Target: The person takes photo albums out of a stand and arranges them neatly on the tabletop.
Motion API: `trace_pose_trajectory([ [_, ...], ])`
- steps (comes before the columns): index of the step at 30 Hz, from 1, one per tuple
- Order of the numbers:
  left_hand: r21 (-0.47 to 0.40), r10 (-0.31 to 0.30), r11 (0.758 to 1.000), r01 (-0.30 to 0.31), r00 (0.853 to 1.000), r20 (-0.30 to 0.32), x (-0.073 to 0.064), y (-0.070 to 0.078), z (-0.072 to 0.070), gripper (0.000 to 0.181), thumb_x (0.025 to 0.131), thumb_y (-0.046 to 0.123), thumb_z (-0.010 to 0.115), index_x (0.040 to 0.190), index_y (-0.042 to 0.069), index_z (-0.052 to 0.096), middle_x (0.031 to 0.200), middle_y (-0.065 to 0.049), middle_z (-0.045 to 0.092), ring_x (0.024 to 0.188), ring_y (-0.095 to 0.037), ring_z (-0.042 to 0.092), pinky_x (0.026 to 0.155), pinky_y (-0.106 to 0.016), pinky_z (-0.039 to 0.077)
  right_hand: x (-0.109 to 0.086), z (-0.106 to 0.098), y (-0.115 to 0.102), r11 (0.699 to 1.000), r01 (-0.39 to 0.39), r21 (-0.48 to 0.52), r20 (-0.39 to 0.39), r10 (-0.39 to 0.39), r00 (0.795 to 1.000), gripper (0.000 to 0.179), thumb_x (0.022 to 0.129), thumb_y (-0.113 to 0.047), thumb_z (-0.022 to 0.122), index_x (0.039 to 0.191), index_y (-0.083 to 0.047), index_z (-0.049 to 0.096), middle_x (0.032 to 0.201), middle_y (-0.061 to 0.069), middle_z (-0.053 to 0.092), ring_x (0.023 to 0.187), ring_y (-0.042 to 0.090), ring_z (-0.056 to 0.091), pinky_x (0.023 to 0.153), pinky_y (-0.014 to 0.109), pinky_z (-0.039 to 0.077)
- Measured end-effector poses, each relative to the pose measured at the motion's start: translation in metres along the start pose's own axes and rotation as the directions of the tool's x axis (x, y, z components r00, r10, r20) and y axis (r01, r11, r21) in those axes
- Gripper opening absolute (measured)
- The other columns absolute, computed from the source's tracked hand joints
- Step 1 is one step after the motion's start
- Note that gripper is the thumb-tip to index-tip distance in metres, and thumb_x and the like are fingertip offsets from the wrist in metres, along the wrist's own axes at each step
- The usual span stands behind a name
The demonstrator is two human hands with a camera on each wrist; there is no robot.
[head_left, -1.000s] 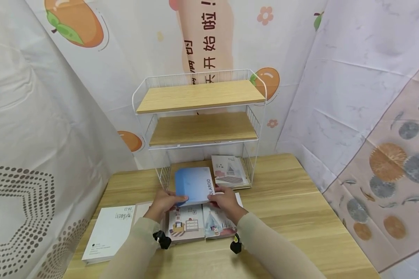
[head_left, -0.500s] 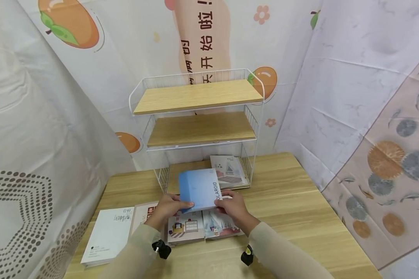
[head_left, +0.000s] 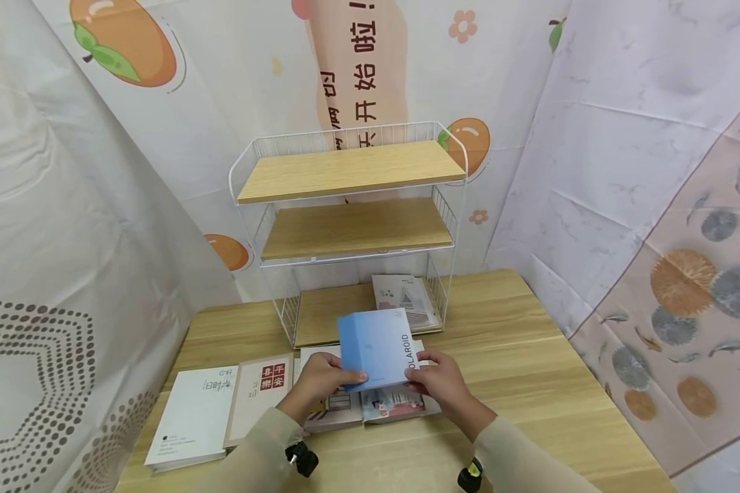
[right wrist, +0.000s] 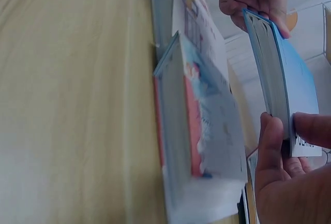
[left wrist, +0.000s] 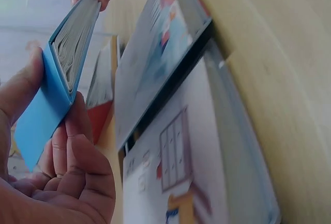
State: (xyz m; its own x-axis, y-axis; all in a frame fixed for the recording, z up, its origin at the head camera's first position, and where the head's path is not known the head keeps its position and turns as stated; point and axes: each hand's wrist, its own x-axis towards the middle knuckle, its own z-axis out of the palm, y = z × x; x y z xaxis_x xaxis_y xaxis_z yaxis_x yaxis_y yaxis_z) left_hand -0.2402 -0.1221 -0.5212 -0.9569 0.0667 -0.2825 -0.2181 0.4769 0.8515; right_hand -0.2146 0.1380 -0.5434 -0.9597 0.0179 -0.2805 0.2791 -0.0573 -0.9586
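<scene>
Both hands hold a blue photo album (head_left: 376, 346) with "OLAROID" lettering on its right side, raised above other albums. My left hand (head_left: 323, 380) pinches its left side, thumb on the cover and fingers underneath. At the right side my right hand (head_left: 440, 383) grips it the same way. In the left wrist view, page edges show between the album's covers (left wrist: 39, 118). Below lie an album with a drawn chest of drawers (left wrist: 176, 151) and one with a blue and red picture (right wrist: 207, 115). The held album partly hides both in the head view.
A white wire rack (head_left: 351, 257) with wooden shelves stands at the back. On its bottom level, at the right, lies a pale album (head_left: 403, 298). A white album (head_left: 191, 414) and a beige album with a red square (head_left: 255, 400) lie on the table at left.
Both hands have brought the blue album back from the rack's bottom level, toward the person and to the right. The albums on the table stay in place.
</scene>
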Motion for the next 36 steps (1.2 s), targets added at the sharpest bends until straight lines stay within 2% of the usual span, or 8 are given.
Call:
trace_pose_trajectory([
  [3,0.000,0.001,1.000,-0.001,1.000,0.010,-0.002,0.000,0.010,0.064,0.067,0.043,0.097,0.101,-0.001,0.065,0.093,-0.010,0.063,0.075,-0.021,0.057,0.059,-0.033,0.051,-0.004,-0.010,0.005,1.000,0.002,0.015,-0.005,-0.002,1.000,0.043,0.089,-0.001,0.076,0.127,0.006,0.057,0.092,0.017,0.076,0.072,0.019,0.072,0.069,0.034,0.063],
  [8,-0.011,0.031,0.999,-0.031,0.999,0.030,-0.003,0.000,0.026,0.053,0.068,0.042,0.097,0.079,0.007,0.058,0.070,-0.001,0.053,0.060,-0.015,0.046,0.049,-0.028,0.040,-0.010,-0.022,0.013,1.000,0.007,0.024,-0.030,-0.006,1.000,0.039,0.090,0.002,0.074,0.125,0.008,0.058,0.095,0.019,0.076,0.074,0.018,0.072,0.065,0.028,0.062],
  [10,-0.005,0.046,0.999,-0.046,0.998,0.037,-0.003,0.001,0.032,0.053,0.069,0.041,0.097,0.078,0.010,0.056,0.067,0.000,0.051,0.058,-0.014,0.045,0.048,-0.028,0.038,-0.013,-0.027,0.016,1.000,0.007,0.020,-0.044,-0.006,0.999,0.038,0.091,0.002,0.073,0.125,0.009,0.058,0.095,0.020,0.076,0.074,0.019,0.072,0.064,0.028,0.061],
  [16,0.063,0.100,0.993,-0.103,0.994,0.049,-0.004,0.008,0.052,0.054,0.069,0.044,0.096,0.082,0.009,0.057,0.069,0.000,0.052,0.061,-0.015,0.046,0.052,-0.029,0.039,-0.022,-0.044,0.026,1.000,-0.006,-0.002,-0.089,0.006,0.996,0.037,0.092,0.002,0.072,0.126,0.009,0.056,0.095,0.019,0.076,0.074,0.022,0.073,0.066,0.031,0.062],
  [20,0.095,0.113,0.989,-0.117,0.992,0.047,-0.003,0.011,0.067,0.055,0.066,0.046,0.097,0.077,0.011,0.056,0.069,0.000,0.052,0.060,-0.015,0.047,0.051,-0.030,0.038,-0.025,-0.059,0.031,1.000,-0.028,-0.013,-0.100,0.027,0.995,0.038,0.093,0.004,0.070,0.128,0.010,0.055,0.095,0.019,0.076,0.075,0.021,0.071,0.066,0.030,0.062],
  [22,0.099,0.119,0.987,-0.123,0.992,0.047,-0.002,0.011,0.074,0.055,0.065,0.046,0.098,0.075,0.011,0.056,0.068,0.000,0.055,0.059,-0.015,0.052,0.050,-0.030,0.040,-0.026,-0.066,0.032,0.999,-0.038,-0.026,-0.102,0.036,0.994,0.038,0.093,0.004,0.070,0.128,0.010,0.055,0.095,0.018,0.076,0.076,0.021,0.071,0.066,0.029,0.061],
  [30,0.160,0.167,0.972,-0.175,0.984,0.059,0.002,0.017,0.101,0.058,0.065,0.048,0.097,0.060,0.015,0.050,0.054,0.005,0.045,0.049,-0.011,0.043,0.043,-0.027,0.034,-0.029,-0.093,0.034,0.996,-0.065,-0.053,-0.140,0.057,0.988,0.042,0.093,0.004,0.071,0.130,0.011,0.054,0.095,0.016,0.075,0.077,0.021,0.071,0.065,0.029,0.061],
  [36,0.177,0.184,0.965,-0.193,0.981,0.067,0.002,0.023,0.117,0.056,0.066,0.049,0.096,0.057,0.015,0.052,0.053,0.006,0.046,0.050,-0.010,0.045,0.043,-0.026,0.034,-0.030,-0.110,0.032,0.994,-0.085,-0.070,-0.141,0.074,0.987,0.046,0.093,0.002,0.071,0.133,0.011,0.051,0.095,0.014,0.075,0.080,0.022,0.072,0.067,0.030,0.062],
])
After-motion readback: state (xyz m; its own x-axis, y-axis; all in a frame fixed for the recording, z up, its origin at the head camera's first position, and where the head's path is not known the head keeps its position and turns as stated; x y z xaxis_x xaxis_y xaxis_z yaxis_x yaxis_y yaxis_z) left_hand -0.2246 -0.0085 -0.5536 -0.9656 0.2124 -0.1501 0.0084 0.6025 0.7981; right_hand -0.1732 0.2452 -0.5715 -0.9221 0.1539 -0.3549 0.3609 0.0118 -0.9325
